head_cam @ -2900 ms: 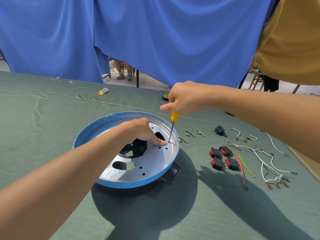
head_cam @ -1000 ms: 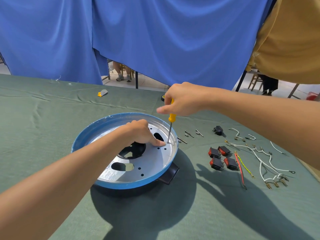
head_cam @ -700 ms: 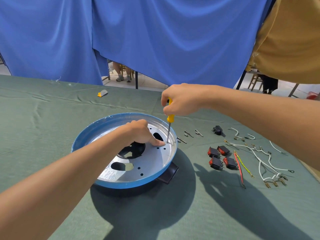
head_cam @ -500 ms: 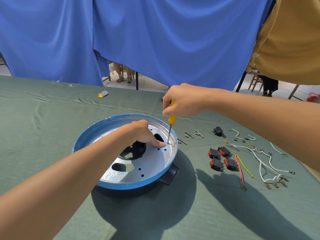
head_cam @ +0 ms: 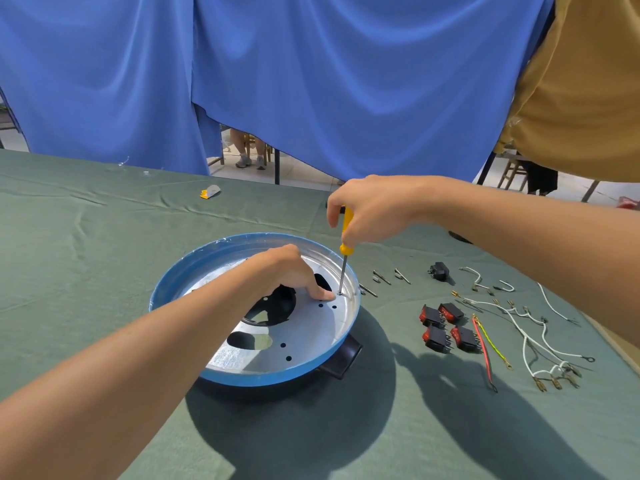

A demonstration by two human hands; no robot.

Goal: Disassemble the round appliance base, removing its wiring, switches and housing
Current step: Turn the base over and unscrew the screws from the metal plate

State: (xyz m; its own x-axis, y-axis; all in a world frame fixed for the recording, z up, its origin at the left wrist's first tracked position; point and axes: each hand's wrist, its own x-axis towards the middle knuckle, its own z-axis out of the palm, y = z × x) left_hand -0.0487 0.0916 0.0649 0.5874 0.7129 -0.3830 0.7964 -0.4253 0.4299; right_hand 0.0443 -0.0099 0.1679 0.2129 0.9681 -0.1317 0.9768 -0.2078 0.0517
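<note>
Near the middle of the table (head_cam: 104,237), round appliance base (head_cam: 242,375) sitting, left hand (head_cam: 284,268) resting curled on its plate (head_cam: 311,334), one finger pressing beside a screw (head_cam: 339,293), grip unclear, right hand (head_cam: 374,209) clutching a yellow screwdriver (head_cam: 345,249) upright on that screw, switches (head_cam: 450,311) and wires (head_cam: 485,355) lying toward the right edge.

What I see of myself is two bare forearms — a bare left hand (head_cam: 287,271) and a bare right hand (head_cam: 372,211).
</note>
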